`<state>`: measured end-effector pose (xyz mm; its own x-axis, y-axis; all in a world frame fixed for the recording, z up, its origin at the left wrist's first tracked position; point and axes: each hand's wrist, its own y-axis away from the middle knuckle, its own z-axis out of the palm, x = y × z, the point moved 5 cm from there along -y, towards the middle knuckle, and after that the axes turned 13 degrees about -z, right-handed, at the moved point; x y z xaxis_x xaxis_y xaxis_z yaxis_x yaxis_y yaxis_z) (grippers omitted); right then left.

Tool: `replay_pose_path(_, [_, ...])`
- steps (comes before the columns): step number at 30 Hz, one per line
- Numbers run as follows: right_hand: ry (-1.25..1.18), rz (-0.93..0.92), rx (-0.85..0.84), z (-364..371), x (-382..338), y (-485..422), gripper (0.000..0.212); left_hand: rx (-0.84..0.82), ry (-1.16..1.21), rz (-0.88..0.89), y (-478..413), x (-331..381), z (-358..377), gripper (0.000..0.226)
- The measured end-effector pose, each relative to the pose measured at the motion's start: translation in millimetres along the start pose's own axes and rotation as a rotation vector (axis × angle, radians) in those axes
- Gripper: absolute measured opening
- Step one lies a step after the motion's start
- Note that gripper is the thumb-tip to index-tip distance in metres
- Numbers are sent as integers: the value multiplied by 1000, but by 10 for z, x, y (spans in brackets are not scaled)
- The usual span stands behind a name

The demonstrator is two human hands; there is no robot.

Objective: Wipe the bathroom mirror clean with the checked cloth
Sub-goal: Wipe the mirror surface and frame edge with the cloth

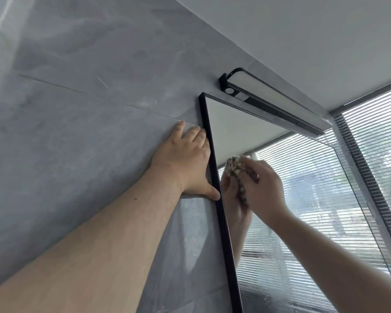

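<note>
The black-framed bathroom mirror (235,127) hangs on the grey tiled wall and reflects a white ceiling and window blinds. My right hand (261,186) grips the bunched brown-and-cream checked cloth (235,168) and presses it against the glass in the mirror's upper left part, close to the frame. The glass shows that hand's reflection. My left hand (187,163) lies flat on the wall just left of the mirror, fingers straight, with the thumb and fingertips touching the black frame. Streaky smears show on the lower glass.
A black bar lamp (271,102) is mounted on the wall right above the mirror's top edge. A window with horizontal blinds (379,136) stands at the right. The grey tiled wall (77,109) fills the left, under a white ceiling.
</note>
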<state>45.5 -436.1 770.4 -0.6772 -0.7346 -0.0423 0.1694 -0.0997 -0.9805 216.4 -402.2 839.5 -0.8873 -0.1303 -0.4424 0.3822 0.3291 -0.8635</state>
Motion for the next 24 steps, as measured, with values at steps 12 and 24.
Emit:
replay_pose_path(12, [215, -229, -121, 108, -171, -195, 37, 6, 20, -11, 6, -8, -21, 140])
replay_pose_path(24, [84, -225, -67, 146, -311, -109, 23, 5, 25, -13, 23, -5, -48, 139])
